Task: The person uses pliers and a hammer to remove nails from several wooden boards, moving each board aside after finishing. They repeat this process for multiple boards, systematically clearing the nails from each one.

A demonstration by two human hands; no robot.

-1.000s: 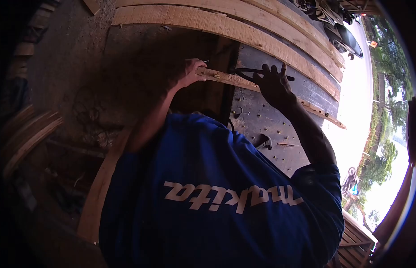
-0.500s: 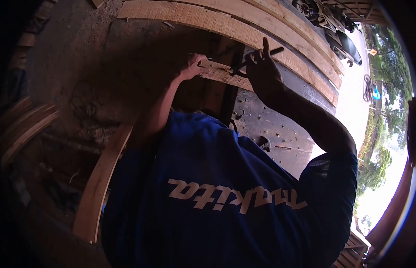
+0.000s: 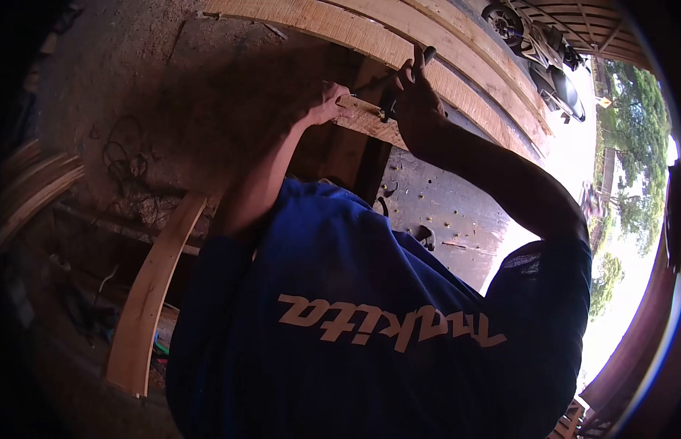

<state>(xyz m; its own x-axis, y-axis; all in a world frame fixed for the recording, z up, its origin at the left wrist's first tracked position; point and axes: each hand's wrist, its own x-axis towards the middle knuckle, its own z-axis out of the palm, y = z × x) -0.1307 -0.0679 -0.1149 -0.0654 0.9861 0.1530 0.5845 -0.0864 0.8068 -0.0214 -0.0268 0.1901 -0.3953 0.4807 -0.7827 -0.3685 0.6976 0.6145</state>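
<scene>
My left hand (image 3: 330,104) is closed at the left end of a narrow, rough piece of wood (image 3: 371,121); some of its fingers are hidden. My right hand (image 3: 419,102) is raised over the other end, its fingers around a dark hand tool (image 3: 388,104). One end of the tool sticks out above the fingers, and its lower part is close to the wood. I cannot make out its exact kind. A thin dark rod reaches from near the tool toward my left hand. Long pale boards (image 3: 384,45) lie just beyond both hands.
Below my right forearm is a dark surface (image 3: 443,197) dotted with small pegs or knobs. A curved plank (image 3: 154,300) leans at lower left, near stacked strips (image 3: 40,190). Cable loops (image 3: 125,150) lie on the floor. A motorcycle (image 3: 552,80) stands at upper right.
My right hand has moved slightly left and up, and the tool has turned so its protruding end points more upward. My left hand stays on the wood. The camera view has shifted a little.
</scene>
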